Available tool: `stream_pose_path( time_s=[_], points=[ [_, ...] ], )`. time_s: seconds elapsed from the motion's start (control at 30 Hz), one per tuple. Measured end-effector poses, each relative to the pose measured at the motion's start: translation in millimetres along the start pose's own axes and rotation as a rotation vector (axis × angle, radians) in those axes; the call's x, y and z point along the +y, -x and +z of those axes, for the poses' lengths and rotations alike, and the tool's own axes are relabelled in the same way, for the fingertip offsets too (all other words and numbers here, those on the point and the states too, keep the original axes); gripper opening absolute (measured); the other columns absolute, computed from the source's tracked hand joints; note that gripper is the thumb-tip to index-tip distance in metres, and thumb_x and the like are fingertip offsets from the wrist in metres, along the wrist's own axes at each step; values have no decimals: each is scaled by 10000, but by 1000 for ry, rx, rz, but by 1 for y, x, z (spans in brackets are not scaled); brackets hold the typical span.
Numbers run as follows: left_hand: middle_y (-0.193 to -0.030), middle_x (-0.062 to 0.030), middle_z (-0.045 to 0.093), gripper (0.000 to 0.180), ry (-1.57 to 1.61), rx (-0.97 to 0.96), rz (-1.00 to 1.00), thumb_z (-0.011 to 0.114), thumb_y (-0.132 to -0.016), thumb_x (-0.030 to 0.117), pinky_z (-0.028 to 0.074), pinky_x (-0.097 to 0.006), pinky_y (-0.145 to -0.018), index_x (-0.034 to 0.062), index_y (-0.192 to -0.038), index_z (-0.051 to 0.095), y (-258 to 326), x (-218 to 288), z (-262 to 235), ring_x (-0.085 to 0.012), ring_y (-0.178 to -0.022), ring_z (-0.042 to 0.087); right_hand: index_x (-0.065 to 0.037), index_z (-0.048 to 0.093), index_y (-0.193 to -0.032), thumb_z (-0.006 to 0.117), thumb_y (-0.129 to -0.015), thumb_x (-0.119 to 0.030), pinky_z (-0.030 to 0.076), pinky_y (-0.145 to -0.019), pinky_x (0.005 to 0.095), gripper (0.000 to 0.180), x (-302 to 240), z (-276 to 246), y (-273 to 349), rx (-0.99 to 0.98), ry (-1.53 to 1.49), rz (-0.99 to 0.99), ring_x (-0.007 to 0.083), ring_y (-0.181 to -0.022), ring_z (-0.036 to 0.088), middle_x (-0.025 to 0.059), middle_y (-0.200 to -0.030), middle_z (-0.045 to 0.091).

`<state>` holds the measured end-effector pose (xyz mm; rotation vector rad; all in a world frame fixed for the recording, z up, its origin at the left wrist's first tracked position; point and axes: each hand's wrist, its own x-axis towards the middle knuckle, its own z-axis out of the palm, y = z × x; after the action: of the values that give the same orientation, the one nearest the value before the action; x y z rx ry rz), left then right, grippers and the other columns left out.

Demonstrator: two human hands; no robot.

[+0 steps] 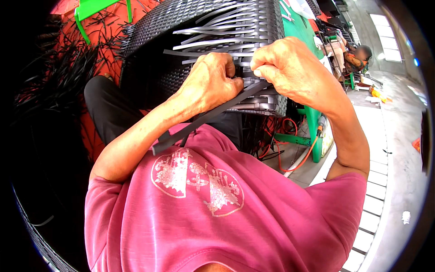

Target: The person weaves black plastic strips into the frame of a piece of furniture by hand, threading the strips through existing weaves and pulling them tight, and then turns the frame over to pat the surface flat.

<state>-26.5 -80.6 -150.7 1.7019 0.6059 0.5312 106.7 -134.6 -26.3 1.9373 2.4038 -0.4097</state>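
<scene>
A dark grey woven wicker piece [181, 31] stands in front of me, with loose flat strips sticking out near its lower edge. My left hand [210, 81] is clenched on a flat dark strip [199, 122] that runs down toward my pink shirt. My right hand [283, 63] is closed beside it, pinching the upper end of the same strip against the weave. Both fists touch the wicker's near edge.
Cut black strips [59, 72] lie heaped on a red floor at the left. A green stool [90, 9] stands at the top left. A green frame [312, 131] and an orange hose [303, 161] are at the right. Another person [355, 56] sits far right on pale pavement.
</scene>
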Motion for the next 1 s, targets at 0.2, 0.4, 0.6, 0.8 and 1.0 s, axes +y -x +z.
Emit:
stream_pose_path(
  time_s=[0.2,0.4,0.6,0.8,1.0],
  points=[
    [-675,-160,617,186,81,57,38,645,-717,113,487,-333,-610,-58,-763,588,1,-12,8,-222,-646,616,0,600,-684,560,-700,-73,473,-639,471,85,-1,18,-11,-14,-24,32,389,-735,606,204,-694,606],
    [-721,-18,625,111,353,-48,-17,676,-804,17,443,-198,-578,-12,-855,583,4,-31,10,-38,-647,545,-15,628,-697,568,-736,-76,493,-637,476,93,-5,22,-3,-42,216,12,382,-704,619,188,-704,626],
    [-668,-81,603,347,259,74,-39,786,-707,238,462,-301,-552,-38,-803,599,8,-22,14,-138,-594,551,-1,646,-794,542,-796,-84,453,-676,471,133,-1,8,17,63,-10,102,380,-707,581,172,-720,622],
    [-648,-92,567,279,44,31,0,738,-705,172,455,-305,-562,-39,-799,582,0,-7,7,-149,-592,529,15,660,-807,555,-786,-70,473,-662,425,137,-5,13,20,74,-127,154,364,-693,606,189,-737,632],
    [-673,-96,599,160,52,90,30,635,-703,63,464,-284,-573,-59,-800,600,5,-5,10,-131,-615,560,31,654,-838,545,-789,-64,469,-670,427,153,-2,15,23,96,-265,207,368,-698,606,209,-751,627]
  ],
)
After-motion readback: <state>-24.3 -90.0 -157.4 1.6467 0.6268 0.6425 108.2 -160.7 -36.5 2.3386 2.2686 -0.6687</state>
